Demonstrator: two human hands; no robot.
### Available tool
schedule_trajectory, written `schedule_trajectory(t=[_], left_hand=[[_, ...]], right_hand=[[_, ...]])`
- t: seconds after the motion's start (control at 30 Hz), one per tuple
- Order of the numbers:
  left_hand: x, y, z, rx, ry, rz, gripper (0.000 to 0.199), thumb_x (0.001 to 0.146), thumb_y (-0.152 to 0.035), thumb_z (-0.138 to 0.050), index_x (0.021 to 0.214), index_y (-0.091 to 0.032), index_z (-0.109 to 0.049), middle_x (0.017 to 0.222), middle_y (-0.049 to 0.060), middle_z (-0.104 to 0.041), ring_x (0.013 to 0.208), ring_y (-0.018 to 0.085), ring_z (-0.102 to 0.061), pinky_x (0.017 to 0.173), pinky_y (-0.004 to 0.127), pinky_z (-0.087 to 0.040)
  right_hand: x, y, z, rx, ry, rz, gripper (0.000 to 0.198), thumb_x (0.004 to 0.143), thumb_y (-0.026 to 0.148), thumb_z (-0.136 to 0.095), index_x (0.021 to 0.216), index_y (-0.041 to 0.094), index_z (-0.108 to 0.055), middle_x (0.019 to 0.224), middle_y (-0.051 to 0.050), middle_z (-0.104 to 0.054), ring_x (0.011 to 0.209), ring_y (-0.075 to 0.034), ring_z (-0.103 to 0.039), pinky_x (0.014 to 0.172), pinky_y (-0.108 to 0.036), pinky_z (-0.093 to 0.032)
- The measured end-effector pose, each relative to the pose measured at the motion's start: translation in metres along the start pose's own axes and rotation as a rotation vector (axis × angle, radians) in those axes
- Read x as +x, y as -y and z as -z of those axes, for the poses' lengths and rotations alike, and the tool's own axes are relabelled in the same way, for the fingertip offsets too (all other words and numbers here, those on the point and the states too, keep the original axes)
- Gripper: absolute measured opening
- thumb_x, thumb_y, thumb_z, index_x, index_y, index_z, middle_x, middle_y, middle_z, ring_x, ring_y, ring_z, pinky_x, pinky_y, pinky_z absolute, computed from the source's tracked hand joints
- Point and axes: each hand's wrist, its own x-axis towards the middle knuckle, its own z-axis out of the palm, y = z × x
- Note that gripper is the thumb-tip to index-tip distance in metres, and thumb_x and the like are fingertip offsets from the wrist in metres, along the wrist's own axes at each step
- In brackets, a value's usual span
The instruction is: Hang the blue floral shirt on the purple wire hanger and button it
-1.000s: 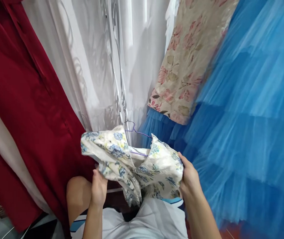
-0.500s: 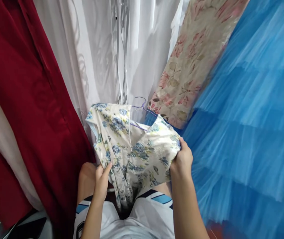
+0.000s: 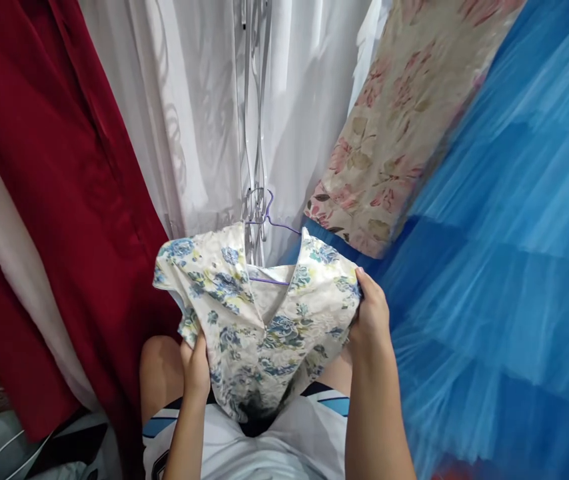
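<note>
A white blouse (image 3: 234, 287) with blue and yellow flowers spreads out above my lap, its V-neck facing up. Inside its shoulders sits a thin purple hanger (image 3: 277, 224), whose hook stands up beyond the neckline. My left hand (image 3: 195, 365) is closed on the blouse's left side, below the sleeve opening. On the other side my right hand (image 3: 370, 308) grips the fabric near the right sleeve edge, with most of its fingers hidden behind the cloth. The lower part of the blouse hangs down between my thighs.
A long red garment (image 3: 94, 187) hangs at the left. White curtain-like cloth (image 3: 199, 120) with pale straps (image 3: 254, 133) hangs straight ahead. A beige floral garment (image 3: 364, 160) and a tiered blue tulle skirt (image 3: 504, 280) hang on the right. A thin white cable (image 3: 2, 453) lies at lower left.
The blouse has been spread wider and flatter between my hands, its left side moving left. The hanger hook has shifted left and now stands more upright.
</note>
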Motion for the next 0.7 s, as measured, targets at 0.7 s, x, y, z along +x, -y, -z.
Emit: schedule_trajectory(t=[0.7], left_hand=[[-0.026, -0.027, -0.014, 0.038, 0.165, -0.020, 0.038, 0.083, -0.037, -0.065, 0.114, -0.015, -0.066, 0.107, 0.009, -0.071, 0.107, 0.025, -0.064, 0.091, 0.032, -0.050]], right_hand=[[0.001, 0.013, -0.039, -0.046, -0.050, 0.099, 0.023, 0.078, 0.039, -0.066, 0.086, 0.018, -0.070, 0.083, -0.003, -0.074, 0.078, -0.022, -0.069, 0.066, -0.031, -0.057]])
